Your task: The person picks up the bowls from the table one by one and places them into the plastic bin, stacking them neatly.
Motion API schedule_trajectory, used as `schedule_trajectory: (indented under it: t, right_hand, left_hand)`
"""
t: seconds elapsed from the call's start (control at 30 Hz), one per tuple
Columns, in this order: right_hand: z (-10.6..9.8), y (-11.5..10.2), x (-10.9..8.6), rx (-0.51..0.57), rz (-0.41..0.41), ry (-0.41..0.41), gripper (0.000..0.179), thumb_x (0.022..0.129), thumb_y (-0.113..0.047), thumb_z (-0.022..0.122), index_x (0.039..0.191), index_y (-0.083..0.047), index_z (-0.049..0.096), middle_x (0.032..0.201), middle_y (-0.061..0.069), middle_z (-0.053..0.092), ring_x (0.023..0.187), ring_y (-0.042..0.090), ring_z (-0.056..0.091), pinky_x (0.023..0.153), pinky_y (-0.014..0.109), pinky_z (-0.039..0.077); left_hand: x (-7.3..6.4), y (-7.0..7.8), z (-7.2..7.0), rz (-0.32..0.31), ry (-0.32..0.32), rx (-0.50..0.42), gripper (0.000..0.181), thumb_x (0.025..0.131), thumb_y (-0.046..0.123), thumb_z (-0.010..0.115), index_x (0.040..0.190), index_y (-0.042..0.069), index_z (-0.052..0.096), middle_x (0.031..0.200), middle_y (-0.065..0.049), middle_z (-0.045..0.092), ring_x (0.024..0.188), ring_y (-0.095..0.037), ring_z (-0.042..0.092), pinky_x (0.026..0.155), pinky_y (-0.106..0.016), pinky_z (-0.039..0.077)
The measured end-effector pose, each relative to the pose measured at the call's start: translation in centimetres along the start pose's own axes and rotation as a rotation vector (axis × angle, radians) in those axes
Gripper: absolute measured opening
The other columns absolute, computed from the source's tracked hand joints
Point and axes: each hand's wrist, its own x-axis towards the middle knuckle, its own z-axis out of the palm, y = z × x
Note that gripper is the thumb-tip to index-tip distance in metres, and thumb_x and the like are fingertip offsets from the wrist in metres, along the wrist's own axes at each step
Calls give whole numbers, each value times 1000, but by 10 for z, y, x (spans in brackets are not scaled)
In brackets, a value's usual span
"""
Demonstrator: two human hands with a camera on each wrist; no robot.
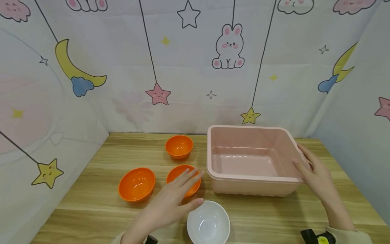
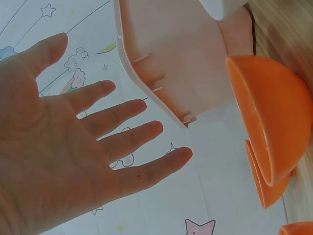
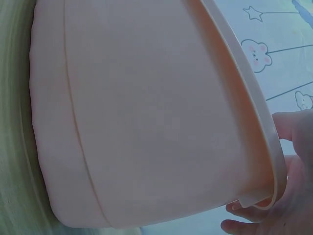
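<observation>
My left hand (image 1: 166,205) hovers with fingers spread over the middle orange bowl (image 1: 175,174), partly hiding it, and close to the white bowl (image 1: 210,225). In the left wrist view, the palm and straight fingers of that hand (image 2: 98,142) hold nothing. A pale pink plastic basin (image 1: 256,186) stands on the right of the table. My right hand (image 1: 318,174) grips its right rim, thumb over the inner side and fingers outside. The right wrist view shows the basin's wall (image 3: 151,117) up close, with the right hand (image 3: 301,171) at the rim's corner.
One more orange bowl (image 1: 137,184) sits to the left, and another orange bowl (image 1: 179,146) farther back. The wood-grain table (image 1: 91,203) ends at a white cloth backdrop (image 1: 189,67) printed with stars, moons and rabbits, which also closes off both sides.
</observation>
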Motion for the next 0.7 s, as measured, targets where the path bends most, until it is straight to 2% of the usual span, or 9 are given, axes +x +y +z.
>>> schedule_trajectory:
  t: [0.07, 0.1, 0.33, 0.43, 0.5, 0.57, 0.67, 0.7]
  right_hand:
    - [0, 1, 0, 29, 26, -15, 63, 99, -31, 52, 154, -17, 23, 153, 27, 29, 126, 55, 40, 64, 8, 44]
    - [0, 2, 0, 37, 39, -20, 63, 99, -32, 51, 154, -18, 22, 153, 27, 28, 127, 57, 38, 65, 7, 44]
    - [0, 7, -2, 23, 50, -11, 61, 100, -33, 49, 153, -17, 24, 152, 28, 30, 132, 52, 34, 69, 2, 36]
    - [0, 11, -3, 12, 47, 1, 59, 100, -33, 49, 153, -19, 26, 152, 26, 31, 139, 35, 34, 72, -1, 33]
    - [1, 14, -4, 22, 62, 1, 58, 100, -34, 49, 153, -22, 27, 154, 22, 31, 136, 13, 38, 73, 0, 35]
    - [2, 18, -5, 45, 78, 2, 57, 100, -35, 48, 152, -24, 28, 154, 14, 34, 123, -6, 41, 72, 1, 38]
    - [1, 23, -7, 85, 99, 10, 56, 100, -36, 48, 152, -24, 30, 148, -3, 40, 103, -23, 38, 71, 3, 42]
    - [1, 24, -7, 95, 104, 15, 56, 100, -37, 48, 151, -23, 30, 145, -7, 42, 101, -24, 38, 71, 3, 42]
  left_hand:
    - [-1, 0, 1, 10, -13, -21, 65, 91, 64, 48, 149, 44, 25, 159, 10, 23, 148, -24, 25, 112, -58, 30]
    - [-1, 0, 2, 19, -17, -30, 65, 91, 64, 47, 149, 44, 26, 159, 11, 24, 147, -23, 26, 112, -57, 30]
    - [-3, 1, 7, 61, -35, -68, 61, 92, 62, 47, 147, 45, 28, 157, 10, 29, 145, -21, 31, 112, -54, 32]
    - [-4, 1, 9, 64, -38, -78, 61, 92, 61, 48, 147, 45, 28, 157, 10, 29, 145, -20, 31, 112, -54, 32]
    - [-5, 0, 10, 68, -46, -78, 61, 92, 62, 47, 148, 45, 28, 157, 11, 29, 145, -21, 31, 112, -54, 33]
    - [-5, 0, 11, 80, -55, -77, 61, 93, 61, 46, 148, 44, 28, 157, 10, 28, 145, -21, 31, 112, -54, 33]
    - [-5, 0, 13, 117, -66, -67, 61, 94, 59, 46, 149, 41, 28, 157, 9, 29, 145, -21, 31, 111, -52, 34]
    - [-5, 0, 14, 127, -70, -68, 61, 94, 58, 46, 149, 41, 27, 157, 8, 29, 145, -21, 32, 112, -51, 34]
